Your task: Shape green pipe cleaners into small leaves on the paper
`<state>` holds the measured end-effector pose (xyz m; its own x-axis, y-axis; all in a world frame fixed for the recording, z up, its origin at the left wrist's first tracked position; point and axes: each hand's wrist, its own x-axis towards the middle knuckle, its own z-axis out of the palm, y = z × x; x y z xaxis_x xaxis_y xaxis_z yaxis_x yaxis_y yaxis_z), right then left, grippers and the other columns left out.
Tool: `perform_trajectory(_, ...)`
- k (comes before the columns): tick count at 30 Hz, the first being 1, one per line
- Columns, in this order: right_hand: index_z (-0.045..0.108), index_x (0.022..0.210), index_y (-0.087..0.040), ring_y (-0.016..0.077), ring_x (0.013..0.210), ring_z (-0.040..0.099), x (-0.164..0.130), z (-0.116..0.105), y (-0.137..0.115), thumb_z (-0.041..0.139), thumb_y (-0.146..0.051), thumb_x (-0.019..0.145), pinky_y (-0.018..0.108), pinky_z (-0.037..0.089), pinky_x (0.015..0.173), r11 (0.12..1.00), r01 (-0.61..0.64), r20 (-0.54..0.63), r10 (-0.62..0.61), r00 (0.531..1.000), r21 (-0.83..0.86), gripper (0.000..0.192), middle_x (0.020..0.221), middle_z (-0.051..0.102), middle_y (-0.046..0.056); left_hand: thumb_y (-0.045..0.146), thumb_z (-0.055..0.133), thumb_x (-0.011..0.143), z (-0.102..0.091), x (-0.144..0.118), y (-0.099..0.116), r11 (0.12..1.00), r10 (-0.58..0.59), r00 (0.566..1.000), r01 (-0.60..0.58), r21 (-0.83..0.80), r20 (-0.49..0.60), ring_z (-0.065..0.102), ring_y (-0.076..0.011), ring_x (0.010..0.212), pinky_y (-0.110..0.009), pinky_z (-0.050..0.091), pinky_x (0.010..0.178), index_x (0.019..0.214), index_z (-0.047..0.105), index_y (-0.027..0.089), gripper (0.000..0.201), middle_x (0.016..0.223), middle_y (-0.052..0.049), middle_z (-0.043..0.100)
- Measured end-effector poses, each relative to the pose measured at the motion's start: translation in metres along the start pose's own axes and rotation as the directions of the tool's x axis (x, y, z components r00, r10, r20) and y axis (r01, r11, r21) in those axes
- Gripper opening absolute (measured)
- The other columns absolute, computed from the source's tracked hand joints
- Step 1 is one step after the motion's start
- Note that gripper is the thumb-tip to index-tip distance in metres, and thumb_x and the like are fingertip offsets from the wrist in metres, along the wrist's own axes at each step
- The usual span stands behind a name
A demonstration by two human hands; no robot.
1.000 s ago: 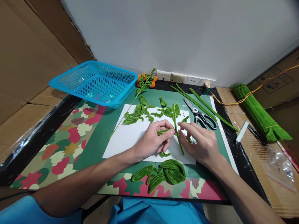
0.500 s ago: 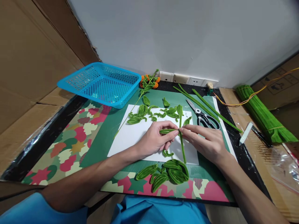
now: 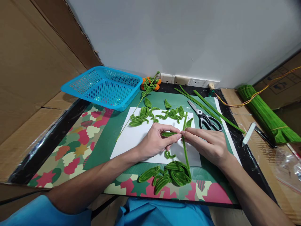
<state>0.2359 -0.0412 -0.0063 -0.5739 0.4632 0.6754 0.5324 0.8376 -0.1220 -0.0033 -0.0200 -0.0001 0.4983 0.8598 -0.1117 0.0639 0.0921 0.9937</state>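
- Far left on our worktop (image 3: 70, 147) sits the blue basket (image 3: 103, 88).
- Our left hand (image 3: 155, 141) pinches a folded green leaf (image 3: 168, 134) over the white paper (image 3: 134, 138).
- Our right hand (image 3: 209, 144) grips the green stem (image 3: 185, 138), touching the leaf.
- Scissors (image 3: 207, 119) lie further right.

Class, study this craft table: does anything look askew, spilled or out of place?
One thing: the blue basket sits tilted, its near end on the black table edge and its far end raised. Otherwise the leaf pieces, scissors and bundle of green pipe cleaners look ordinary.
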Motion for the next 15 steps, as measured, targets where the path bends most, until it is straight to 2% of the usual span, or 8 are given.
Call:
perform_trajectory(6,0.068,0.128,-0.013,0.0209,0.089,0.079,0.002,0.0,0.0,0.072,-0.007,0.097,0.032,0.064,0.075,0.999,0.033,-0.006,-0.033,0.999,-0.005,0.031,0.108,0.08,0.014,0.028,0.074,0.095,-0.003,-0.002,0.005,0.986,0.128,0.992,-0.129,0.1,0.017,0.055,-0.0076,0.049,-0.019,0.041,0.045,0.097,0.084,0.012,0.02,0.068,-0.001,0.066)
perform_trajectory(9,0.07,0.122,-0.011,0.0204,0.084,0.078,0.004,0.001,-0.002,0.072,-0.007,0.097,0.031,0.063,0.072,0.999,0.042,-0.031,-0.042,0.999,0.016,0.026,0.103,0.08,0.014,0.023,0.073,0.095,-0.004,-0.003,0.009,0.955,0.215,0.976,-0.217,0.202,0.035,0.059,-0.0097,0.056,-0.021,0.043,0.051,0.096,0.086,0.013,0.017,0.067,-0.002,0.067)
perform_trajectory(12,0.07,0.116,-0.01,0.0196,0.079,0.077,0.006,0.002,-0.005,0.071,-0.006,0.098,0.03,0.061,0.069,0.998,0.041,-0.05,-0.038,0.998,0.047,0.019,0.097,0.08,0.014,0.018,0.072,0.094,-0.003,-0.005,0.01,0.901,0.339,0.94,-0.334,0.276,0.033,0.063,-0.0128,0.064,-0.023,0.047,0.059,0.094,0.086,0.014,0.014,0.07,-0.004,0.071)
perform_trajectory(15,0.071,0.11,-0.011,0.0179,0.074,0.074,0.01,0.004,-0.009,0.069,-0.008,0.099,0.027,0.058,0.065,0.997,0.016,-0.093,-0.008,0.996,0.08,0.012,0.091,0.079,0.012,0.014,0.071,0.093,0.0,-0.009,0.011,0.83,0.471,0.882,-0.451,0.328,0.02,0.065,-0.0139,0.067,-0.025,0.048,0.06,0.093,0.085,0.013,0.014,0.075,-0.006,0.073)
